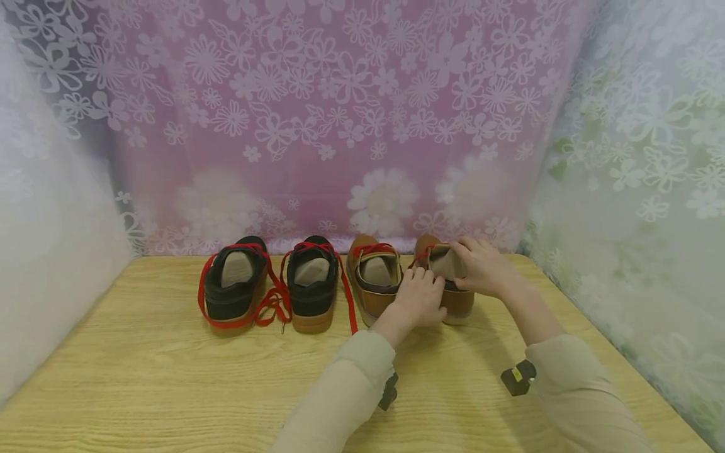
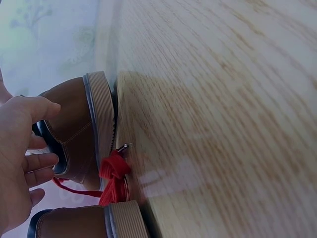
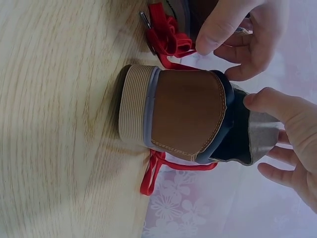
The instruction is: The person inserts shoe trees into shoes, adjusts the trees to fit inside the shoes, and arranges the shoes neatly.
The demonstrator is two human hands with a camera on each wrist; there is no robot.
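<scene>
Two brown shoes with red laces stand side by side, heels toward me. My right hand (image 1: 484,267) is at the top of the right brown shoe (image 3: 185,111). It pinches the shoe's grey-beige tongue (image 3: 263,134), thumb on the inner face and fingers behind. My left hand (image 1: 419,297) reaches between the pair, its fingers loosely bent beside the right shoe's collar. In the left wrist view, its thumb and fingers spread apart with nothing between them. The left brown shoe (image 1: 362,302) is partly hidden behind that hand. A bundle of red lace (image 2: 114,178) hangs between the shoes.
To the left stand two black shoes, one at the far left (image 1: 233,301) and one beside it (image 1: 313,299), with red laces trailing onto the wooden table (image 1: 226,390). A pink flowered curtain (image 1: 317,126) closes off the back, with pale flowered sheets at both sides.
</scene>
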